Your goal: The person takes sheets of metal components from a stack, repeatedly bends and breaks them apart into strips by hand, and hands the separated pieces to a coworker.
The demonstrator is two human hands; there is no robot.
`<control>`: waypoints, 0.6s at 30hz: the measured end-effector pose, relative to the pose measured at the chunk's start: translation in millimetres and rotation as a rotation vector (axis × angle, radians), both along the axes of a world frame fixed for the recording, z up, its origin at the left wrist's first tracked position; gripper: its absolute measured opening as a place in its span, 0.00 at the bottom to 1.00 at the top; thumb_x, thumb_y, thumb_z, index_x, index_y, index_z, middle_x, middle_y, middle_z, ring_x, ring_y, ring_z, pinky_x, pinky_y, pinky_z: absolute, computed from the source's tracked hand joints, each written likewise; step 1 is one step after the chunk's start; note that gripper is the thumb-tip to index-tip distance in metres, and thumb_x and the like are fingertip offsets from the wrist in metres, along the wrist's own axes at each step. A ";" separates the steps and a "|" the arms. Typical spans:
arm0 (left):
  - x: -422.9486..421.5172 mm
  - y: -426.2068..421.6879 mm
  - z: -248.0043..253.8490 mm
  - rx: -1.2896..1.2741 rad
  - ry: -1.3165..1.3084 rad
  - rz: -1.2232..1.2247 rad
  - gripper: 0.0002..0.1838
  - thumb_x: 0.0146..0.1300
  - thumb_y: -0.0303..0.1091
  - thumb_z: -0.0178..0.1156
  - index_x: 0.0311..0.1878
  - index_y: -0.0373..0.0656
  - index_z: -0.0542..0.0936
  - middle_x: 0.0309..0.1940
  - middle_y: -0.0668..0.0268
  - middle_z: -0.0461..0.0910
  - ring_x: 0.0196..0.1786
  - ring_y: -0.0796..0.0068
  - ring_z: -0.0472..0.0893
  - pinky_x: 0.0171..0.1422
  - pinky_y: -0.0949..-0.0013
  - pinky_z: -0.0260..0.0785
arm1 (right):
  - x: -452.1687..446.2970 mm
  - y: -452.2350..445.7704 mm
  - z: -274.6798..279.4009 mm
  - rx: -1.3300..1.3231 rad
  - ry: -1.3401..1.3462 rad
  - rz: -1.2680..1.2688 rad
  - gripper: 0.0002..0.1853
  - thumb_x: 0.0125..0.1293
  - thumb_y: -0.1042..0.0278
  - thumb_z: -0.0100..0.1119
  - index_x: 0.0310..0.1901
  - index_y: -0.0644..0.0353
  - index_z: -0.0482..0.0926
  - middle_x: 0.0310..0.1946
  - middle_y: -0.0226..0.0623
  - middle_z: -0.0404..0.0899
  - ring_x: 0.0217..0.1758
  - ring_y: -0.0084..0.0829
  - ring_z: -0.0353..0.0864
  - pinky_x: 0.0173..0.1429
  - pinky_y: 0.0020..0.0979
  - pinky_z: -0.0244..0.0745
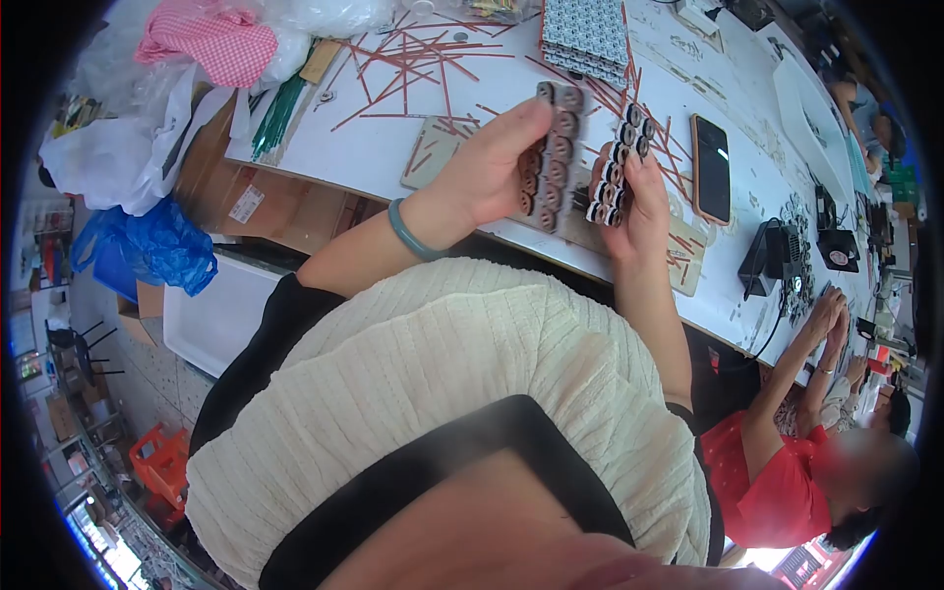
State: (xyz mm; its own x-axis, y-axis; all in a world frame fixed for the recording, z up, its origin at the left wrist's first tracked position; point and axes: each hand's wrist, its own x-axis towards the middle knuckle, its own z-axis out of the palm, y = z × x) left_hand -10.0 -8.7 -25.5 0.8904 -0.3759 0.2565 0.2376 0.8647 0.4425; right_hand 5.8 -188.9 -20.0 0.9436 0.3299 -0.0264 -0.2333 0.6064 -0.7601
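My left hand grips a block of small round parts with copper-brown rings, held upright above the table edge and slightly blurred. To its right, my right hand is closed on a narrower strip of round parts, white with dark and brown centres. The two pieces are apart, with a small gap between them. Beneath my hands lies a pale board with short red-brown sticks on it. Beyond them, a stack of grey-white round parts rests on the table.
Thin red-brown sticks lie scattered on the white table. A phone lies at the right, near a black device. Plastic bags and green strips are at the left. A person in red works at the right.
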 end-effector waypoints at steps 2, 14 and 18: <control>-2.1 -4.3 17.8 0.471 0.156 0.376 0.15 0.69 0.40 0.52 0.52 0.39 0.71 0.45 0.67 0.78 0.45 0.79 0.77 0.47 0.72 0.72 | -8.0 5.6 17.1 -0.146 -0.037 -0.109 0.17 0.66 0.71 0.52 0.56 0.62 0.69 0.45 0.35 0.78 0.42 0.25 0.79 0.46 0.26 0.75; -13.1 0.1 24.8 0.503 0.136 0.345 0.14 0.63 0.32 0.61 0.48 0.36 0.74 0.40 0.66 0.79 0.41 0.82 0.77 0.45 0.74 0.73 | -3.5 6.4 19.6 -0.368 -0.120 0.152 0.20 0.55 0.77 0.65 0.50 0.65 0.71 0.42 0.36 0.79 0.46 0.24 0.77 0.51 0.29 0.73; -13.0 1.9 23.4 0.660 0.061 0.388 0.14 0.63 0.30 0.60 0.50 0.36 0.74 0.44 0.66 0.78 0.44 0.80 0.77 0.48 0.73 0.73 | -2.6 5.3 14.7 -0.325 -0.073 0.139 0.18 0.55 0.77 0.65 0.48 0.64 0.73 0.41 0.35 0.80 0.44 0.24 0.78 0.49 0.27 0.74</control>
